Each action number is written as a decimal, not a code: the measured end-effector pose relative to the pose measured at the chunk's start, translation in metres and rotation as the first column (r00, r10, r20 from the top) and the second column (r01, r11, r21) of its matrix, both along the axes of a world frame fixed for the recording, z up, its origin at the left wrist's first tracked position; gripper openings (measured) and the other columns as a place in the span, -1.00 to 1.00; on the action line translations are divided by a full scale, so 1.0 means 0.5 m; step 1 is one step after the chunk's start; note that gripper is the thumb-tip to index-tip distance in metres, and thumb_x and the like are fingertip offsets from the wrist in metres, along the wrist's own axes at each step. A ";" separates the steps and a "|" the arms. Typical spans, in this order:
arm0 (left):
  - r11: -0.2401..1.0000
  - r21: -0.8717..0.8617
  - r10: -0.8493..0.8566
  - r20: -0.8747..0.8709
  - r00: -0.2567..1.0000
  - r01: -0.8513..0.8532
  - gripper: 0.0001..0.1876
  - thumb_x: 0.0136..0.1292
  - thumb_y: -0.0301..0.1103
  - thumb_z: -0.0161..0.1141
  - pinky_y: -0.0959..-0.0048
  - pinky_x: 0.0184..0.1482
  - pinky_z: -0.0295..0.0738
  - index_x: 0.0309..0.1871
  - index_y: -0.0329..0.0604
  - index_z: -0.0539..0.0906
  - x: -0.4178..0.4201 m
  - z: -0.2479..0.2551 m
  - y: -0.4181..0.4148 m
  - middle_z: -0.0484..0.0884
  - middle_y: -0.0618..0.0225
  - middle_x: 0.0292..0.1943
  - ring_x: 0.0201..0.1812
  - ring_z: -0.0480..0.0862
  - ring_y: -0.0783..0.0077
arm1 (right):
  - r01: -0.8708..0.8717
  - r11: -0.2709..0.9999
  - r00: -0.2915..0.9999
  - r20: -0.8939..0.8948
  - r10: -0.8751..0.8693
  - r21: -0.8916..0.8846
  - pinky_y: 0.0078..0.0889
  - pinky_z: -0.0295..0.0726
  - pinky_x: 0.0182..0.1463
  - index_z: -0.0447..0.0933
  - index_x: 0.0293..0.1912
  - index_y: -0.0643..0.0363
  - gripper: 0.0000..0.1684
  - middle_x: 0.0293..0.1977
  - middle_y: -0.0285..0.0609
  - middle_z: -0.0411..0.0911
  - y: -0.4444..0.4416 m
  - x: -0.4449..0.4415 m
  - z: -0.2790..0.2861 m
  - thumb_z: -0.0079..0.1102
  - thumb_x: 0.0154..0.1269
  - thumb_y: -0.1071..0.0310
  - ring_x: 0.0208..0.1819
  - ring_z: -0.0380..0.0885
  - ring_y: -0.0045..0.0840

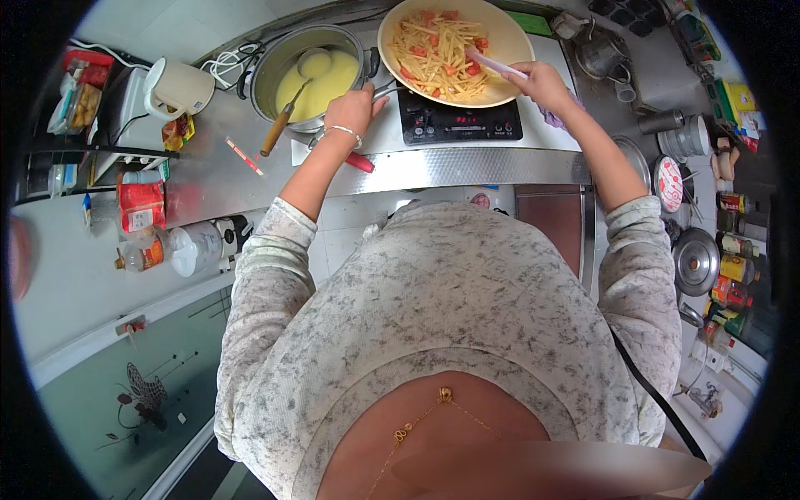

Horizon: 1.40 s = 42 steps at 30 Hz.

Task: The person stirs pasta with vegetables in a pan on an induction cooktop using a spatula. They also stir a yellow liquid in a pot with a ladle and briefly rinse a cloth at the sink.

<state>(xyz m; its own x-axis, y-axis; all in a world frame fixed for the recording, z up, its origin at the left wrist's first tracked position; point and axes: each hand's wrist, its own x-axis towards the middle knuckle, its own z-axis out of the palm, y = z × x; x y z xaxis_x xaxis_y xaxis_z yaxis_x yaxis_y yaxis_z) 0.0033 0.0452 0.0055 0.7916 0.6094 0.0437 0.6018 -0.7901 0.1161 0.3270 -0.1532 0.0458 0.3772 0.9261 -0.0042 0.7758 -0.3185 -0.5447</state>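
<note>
With my right hand (542, 84) I hold the pale handle of a spatula (497, 64), whose far end rests among potato strips and tomato pieces (444, 56) in a cream-coloured frying pan (525, 37). The pan sits over a black induction cooktop (459, 122) with a lit display. My left hand (351, 111) is closed around the pan's metal handle (389, 92), beside the rim of a steel pot (259, 75). In that pot is a yellow liquid (334, 78) with a wooden-handled ladle (278, 128) leaning out towards me.
A red-handled utensil (359, 162) lies below my left hand. A purple cloth (556, 115) is beside my right wrist. At left stand a cream electric kettle (181, 87) and a red packet (142, 203). A steel lid (695, 262), stacked bowls (687, 136) and bottles (737, 269) are at right.
</note>
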 end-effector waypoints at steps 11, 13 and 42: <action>1.000 -0.016 0.011 0.005 1.000 -0.011 -0.55 0.40 0.10 0.12 0.08 -0.31 0.64 -0.16 -0.18 0.59 -0.003 0.004 -0.004 0.73 0.05 -0.42 -0.34 0.75 -0.02 | -0.256 0.931 0.661 0.656 0.365 -0.261 -0.16 0.64 -0.29 0.62 0.12 -0.01 -0.64 -0.44 -0.12 0.65 -0.101 -0.071 0.174 0.14 0.40 0.19 -0.34 0.69 -0.24; 1.000 -0.024 0.019 -0.008 1.000 -0.020 -0.56 0.39 0.09 0.13 0.08 -0.31 0.64 -0.17 -0.18 0.59 -0.002 0.011 -0.007 0.73 0.04 -0.42 -0.34 0.75 -0.02 | -0.243 0.929 0.587 0.720 0.370 -0.279 -0.20 0.65 -0.30 0.63 0.12 -0.01 -0.65 -0.44 -0.15 0.64 -0.124 -0.063 0.220 0.16 0.38 0.21 -0.34 0.69 -0.26; 0.999 -0.041 0.009 0.027 1.000 -0.008 -0.53 0.40 0.14 0.10 0.06 -0.33 0.63 -0.16 -0.16 0.57 -0.002 0.001 -0.002 0.71 0.06 -0.44 -0.37 0.73 -0.06 | -0.288 0.955 0.789 0.548 0.276 -0.067 -0.24 0.57 -0.35 0.72 -0.06 0.05 -0.60 -0.53 -0.14 0.60 0.090 0.057 0.080 0.27 0.31 -0.02 -0.44 0.63 -0.30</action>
